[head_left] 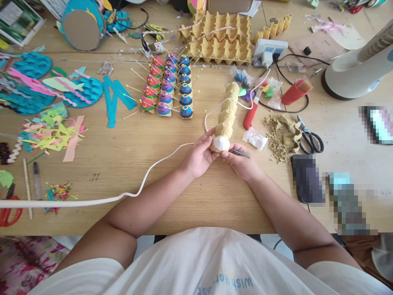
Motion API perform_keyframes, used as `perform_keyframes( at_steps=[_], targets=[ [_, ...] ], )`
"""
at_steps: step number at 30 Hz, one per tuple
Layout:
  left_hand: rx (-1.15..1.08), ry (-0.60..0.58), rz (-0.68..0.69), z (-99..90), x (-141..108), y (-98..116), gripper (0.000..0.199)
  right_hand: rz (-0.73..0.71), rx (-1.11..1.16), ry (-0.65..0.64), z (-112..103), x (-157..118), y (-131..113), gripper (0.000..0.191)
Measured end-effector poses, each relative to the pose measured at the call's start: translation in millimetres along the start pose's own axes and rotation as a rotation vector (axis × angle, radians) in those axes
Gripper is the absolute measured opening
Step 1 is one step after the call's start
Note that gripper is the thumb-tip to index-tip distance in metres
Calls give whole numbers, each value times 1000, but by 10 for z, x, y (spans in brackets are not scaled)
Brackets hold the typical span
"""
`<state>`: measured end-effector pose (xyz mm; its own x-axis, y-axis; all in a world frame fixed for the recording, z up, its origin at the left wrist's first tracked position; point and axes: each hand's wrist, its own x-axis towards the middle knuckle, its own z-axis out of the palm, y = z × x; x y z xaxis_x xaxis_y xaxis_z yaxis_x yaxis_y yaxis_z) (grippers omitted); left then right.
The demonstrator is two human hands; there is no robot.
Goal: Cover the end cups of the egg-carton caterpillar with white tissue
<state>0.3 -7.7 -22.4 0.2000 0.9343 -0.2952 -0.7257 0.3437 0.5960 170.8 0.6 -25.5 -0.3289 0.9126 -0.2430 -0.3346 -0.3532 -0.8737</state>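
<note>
My left hand (199, 155) grips the near end of a tan egg-carton strip (226, 116), its fingers and thumb closed on the left side. A smooth white cap, which looks like soft clay (221, 144), covers the nearest bump. On the right side, my right hand (241, 163) presses thumb and fingers against the same end. A thin blue-green stick (241, 153) pokes out from between the right fingers; its other end is hidden. The strip points away from me, and a white cord (211, 110) crosses it. Painted caterpillar-like carton strips (166, 97) with pins stand to the left.
A red-handled knife (251, 116), a small plastic bag (255, 138), carton scraps (287, 131) and black scissors (311, 139) lie to the right. Paper cuttings (52, 133) and blue strips (111, 100) are on the left. Egg trays (219, 39) and a power strip (270, 47) stand behind.
</note>
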Motion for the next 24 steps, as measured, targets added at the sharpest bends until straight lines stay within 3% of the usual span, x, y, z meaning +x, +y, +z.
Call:
perform_keyframes(
  at_steps=[10, 17, 24],
  targets=[
    [-3, 7, 18, 4, 11, 8, 57, 202, 227, -86, -58, -19, -56, 36],
    [0, -72, -12, 28, -45, 65, 66, 224, 354, -155, -97, -6, -78, 34],
    [50, -67, -2, 24, -38, 55, 77, 222, 338, -153, -115, 2, -72, 31]
  ],
)
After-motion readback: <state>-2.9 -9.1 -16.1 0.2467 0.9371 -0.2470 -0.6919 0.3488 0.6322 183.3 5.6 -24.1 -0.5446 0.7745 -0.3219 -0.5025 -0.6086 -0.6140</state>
